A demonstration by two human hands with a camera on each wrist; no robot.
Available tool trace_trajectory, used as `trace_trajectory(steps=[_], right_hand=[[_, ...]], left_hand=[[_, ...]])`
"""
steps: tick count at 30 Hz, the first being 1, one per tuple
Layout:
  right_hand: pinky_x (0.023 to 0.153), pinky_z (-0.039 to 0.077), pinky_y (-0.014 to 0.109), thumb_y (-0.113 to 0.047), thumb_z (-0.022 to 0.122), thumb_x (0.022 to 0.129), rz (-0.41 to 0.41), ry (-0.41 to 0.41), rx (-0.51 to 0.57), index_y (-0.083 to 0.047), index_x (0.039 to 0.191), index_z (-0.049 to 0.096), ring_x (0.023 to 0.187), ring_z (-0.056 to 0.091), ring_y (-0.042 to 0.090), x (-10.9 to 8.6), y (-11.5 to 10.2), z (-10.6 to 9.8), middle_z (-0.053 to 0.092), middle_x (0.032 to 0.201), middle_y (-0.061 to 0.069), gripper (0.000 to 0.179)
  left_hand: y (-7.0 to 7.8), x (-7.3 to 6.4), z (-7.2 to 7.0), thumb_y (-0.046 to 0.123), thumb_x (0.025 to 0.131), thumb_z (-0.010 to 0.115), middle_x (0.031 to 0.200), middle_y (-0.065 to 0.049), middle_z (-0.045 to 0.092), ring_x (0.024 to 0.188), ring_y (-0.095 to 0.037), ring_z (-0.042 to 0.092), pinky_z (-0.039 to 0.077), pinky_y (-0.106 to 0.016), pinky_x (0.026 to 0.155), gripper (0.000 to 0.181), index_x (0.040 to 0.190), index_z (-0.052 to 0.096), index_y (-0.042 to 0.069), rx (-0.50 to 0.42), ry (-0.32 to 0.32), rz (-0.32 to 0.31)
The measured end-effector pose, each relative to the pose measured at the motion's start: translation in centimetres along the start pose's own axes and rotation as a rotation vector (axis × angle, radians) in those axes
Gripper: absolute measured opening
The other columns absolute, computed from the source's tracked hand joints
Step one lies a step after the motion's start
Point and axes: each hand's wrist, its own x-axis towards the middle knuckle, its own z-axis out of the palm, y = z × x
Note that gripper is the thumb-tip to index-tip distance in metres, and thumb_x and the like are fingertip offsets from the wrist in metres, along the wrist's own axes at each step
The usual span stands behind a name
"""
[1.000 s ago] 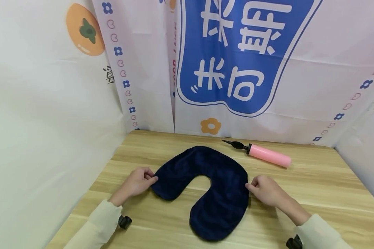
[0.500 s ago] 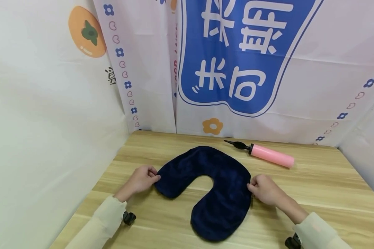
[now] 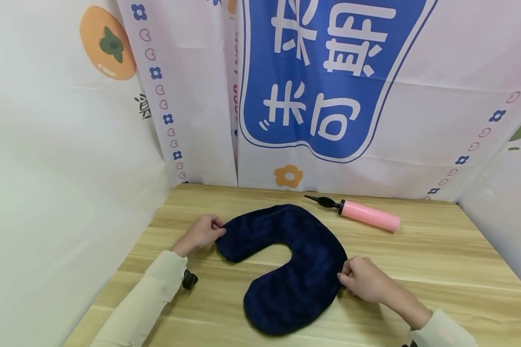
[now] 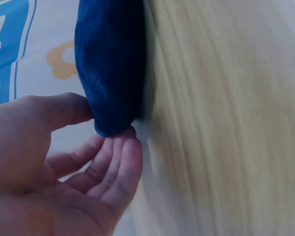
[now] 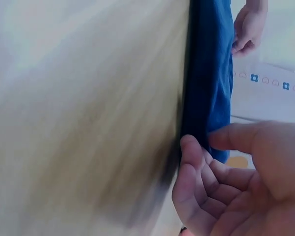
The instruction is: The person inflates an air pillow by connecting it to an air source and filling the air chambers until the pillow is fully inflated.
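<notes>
A dark blue U-shaped neck pillow point(image 3: 304, 250) lies flat on the wooden table, its opening facing the lower left. With thumb and fingers my left hand point(image 3: 203, 232) pinches the tip of its left arm; the left wrist view shows the thumb above the cloth edge point(image 4: 110, 73) and the fingertips under it. On the opposite side my right hand point(image 3: 366, 278) pinches the pillow's outer right edge, thumb on top. In the right wrist view, the fingers point(image 5: 189, 167) curl beneath the blue edge point(image 5: 208, 88).
Behind the pillow, a pink hand pump point(image 3: 369, 215) with a black nozzle lies on the table point(image 3: 438, 250). A printed cloth point(image 3: 417, 144) hangs along the back edge, and a white sheet point(image 3: 69, 193) rises at the left side.
The pillow has turned slightly clockwise between my hands. My left hand has moved away from me and my right hand a little toward me, both still pinching its edges.
</notes>
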Motion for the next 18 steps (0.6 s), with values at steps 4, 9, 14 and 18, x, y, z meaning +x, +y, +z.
trace_trajectory(steps=[4, 9, 14, 18], right_hand=[[0.049, 0.041, 0.023, -0.017, 0.067, 0.1, 0.018, 0.018, -0.05, -0.014, 0.068, 0.061, 0.05, 0.048, 0.007, 0.6, 0.4, -1.2, 0.056, 0.058, -0.008, 0.033], [0.05, 0.034, 0.023, -0.016, 0.064, 0.102, 0.029, 0.102, -0.124, -0.015, 0.063, 0.053, 0.05, 0.038, 0.008, 2.7, 1.7, -3.1, 0.043, 0.057, -0.008, 0.04], [0.049, 0.029, 0.023, -0.025, 0.063, 0.106, 0.018, 0.086, -0.123, -0.017, 0.062, 0.049, 0.048, 0.032, 0.008, 4.8, 2.4, -3.3, 0.035, 0.054, -0.009, 0.047], [0.05, 0.031, 0.022, -0.026, 0.063, 0.106, -0.03, 0.036, -0.119, -0.018, 0.063, 0.05, 0.049, 0.033, 0.006, 5.9, 2.1, -2.3, 0.036, 0.056, -0.01, 0.046]], left_hand=[[0.0, -1.1, -0.1, 0.019, 0.1, 0.07, 0.087, -0.011, 0.073, 0.073, -0.016, 0.063, 0.052, -0.029, 0.068, 0.02, 0.102, 0.075, -0.001, -0.024, -0.004, -0.04], [0.3, -3.5, -0.1, 0.019, 0.104, 0.066, 0.079, -0.01, 0.075, 0.067, -0.016, 0.066, 0.053, -0.028, 0.062, 0.022, 0.096, 0.077, 0.001, -0.118, -0.043, -0.091], [0.6, -4.7, 0.1, 0.018, 0.105, 0.063, 0.081, -0.01, 0.076, 0.071, -0.017, 0.07, 0.055, -0.027, 0.062, 0.024, 0.094, 0.076, 0.001, -0.158, -0.057, -0.086], [0.4, -4.9, -0.1, 0.016, 0.105, 0.063, 0.08, -0.01, 0.075, 0.069, -0.017, 0.069, 0.053, -0.025, 0.06, 0.024, 0.09, 0.075, 0.001, -0.143, -0.039, -0.086]])
